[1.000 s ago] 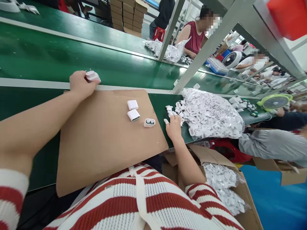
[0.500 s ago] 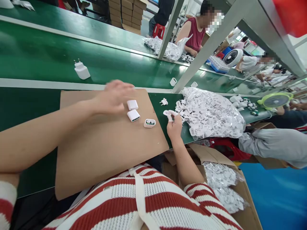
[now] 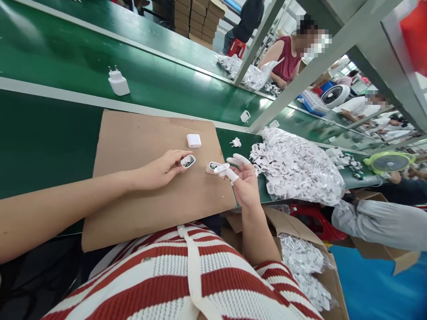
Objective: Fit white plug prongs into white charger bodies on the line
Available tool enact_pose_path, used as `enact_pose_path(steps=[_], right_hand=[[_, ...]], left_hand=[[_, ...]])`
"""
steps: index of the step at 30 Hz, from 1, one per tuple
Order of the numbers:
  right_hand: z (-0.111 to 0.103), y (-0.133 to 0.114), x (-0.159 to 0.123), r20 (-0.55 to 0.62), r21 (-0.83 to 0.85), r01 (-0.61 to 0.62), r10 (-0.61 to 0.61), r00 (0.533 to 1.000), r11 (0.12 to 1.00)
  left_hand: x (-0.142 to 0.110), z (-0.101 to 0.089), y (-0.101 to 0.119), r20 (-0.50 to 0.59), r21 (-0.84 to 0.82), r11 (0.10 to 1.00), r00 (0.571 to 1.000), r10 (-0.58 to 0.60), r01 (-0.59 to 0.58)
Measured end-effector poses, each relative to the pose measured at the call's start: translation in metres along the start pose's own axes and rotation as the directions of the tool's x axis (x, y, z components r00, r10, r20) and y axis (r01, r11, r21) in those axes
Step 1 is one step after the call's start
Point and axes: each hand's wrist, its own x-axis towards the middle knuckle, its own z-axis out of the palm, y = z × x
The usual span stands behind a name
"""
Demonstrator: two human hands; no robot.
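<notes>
Beyond the left hand's grip, a white charger with two prongs [image 3: 118,84] lies on the green surface [image 3: 76,71] and looks fully joined; the left hand [image 3: 163,169] pinches an open white housing [image 3: 188,162] between thumb and fingers over the cardboard [image 3: 133,138], its circuit parts bare at the open end; just beyond that grip sits another white housing [image 3: 194,141], no prongs showing; between the two grips, a third housing [image 3: 212,167] lies open, partly hidden by a small white plug piece [image 3: 220,168] that the right hand [image 3: 246,186] seems to pinch at thumb and forefinger, other fingers spread; beyond that hand lies a loose pronged piece [image 3: 235,142], and to its right a bag of white parts [image 3: 300,164]; by these signs one piece is finished, while the pinched housing and the one between the hands have no pronged end.
</notes>
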Motion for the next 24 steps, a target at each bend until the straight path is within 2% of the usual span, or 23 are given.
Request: enact_pose_path(steps=[3, 5, 7, 9, 11, 12, 14, 19, 24], right_hand=[[0.016, -0.006, -0.004, 0.1, -0.117, 0.071, -0.06, 0.993, 0.991], [0.028, -0.007, -0.003, 0.172, -0.281, 0.185, -0.141, 0.975, 0.942], [0.041, -0.007, 0.001, 0.272, -0.464, 0.341, -0.234, 0.933, 0.818], [0.052, -0.005, 0.006, 0.413, -0.587, 0.485, -0.276, 0.868, 0.648], [0.063, -0.002, 0.01, 0.529, -0.622, 0.578, -0.262, 0.808, 0.528], [0.067, 0.0, 0.011, 0.555, -0.622, 0.595, -0.249, 0.793, 0.509], [0.074, 0.005, 0.011, 0.55, -0.611, 0.575, -0.23, 0.803, 0.545], [0.077, 0.013, 0.007, 0.412, -0.548, 0.392, -0.169, 0.895, 0.739], [0.08, 0.002, 0.013, 0.339, -0.503, 0.367, -0.212, 0.917, 0.783]], left_hand=[[-0.02, 0.004, -0.001, 0.017, -0.099, 0.994, 0.999, -0.034, 0.036], [-0.026, 0.008, -0.004, 0.016, -0.136, 0.99, 1.0, -0.027, 0.029], [-0.026, 0.011, -0.007, -0.028, -0.172, 0.985, 0.999, -0.033, 0.028], [-0.024, 0.014, -0.009, -0.096, -0.184, 0.983, 0.995, -0.028, 0.01], [-0.022, 0.016, -0.01, -0.148, -0.176, 0.984, 0.989, 0.003, -0.029], [-0.022, 0.016, -0.01, -0.162, -0.174, 0.984, 0.987, 0.019, -0.048], [-0.022, 0.016, -0.011, -0.167, -0.184, 0.981, 0.985, 0.038, -0.069], [-0.025, 0.015, -0.013, -0.173, -0.203, 0.976, 0.984, 0.044, -0.079], [-0.023, 0.013, -0.011, -0.192, -0.179, 0.979, 0.979, 0.063, -0.098]])
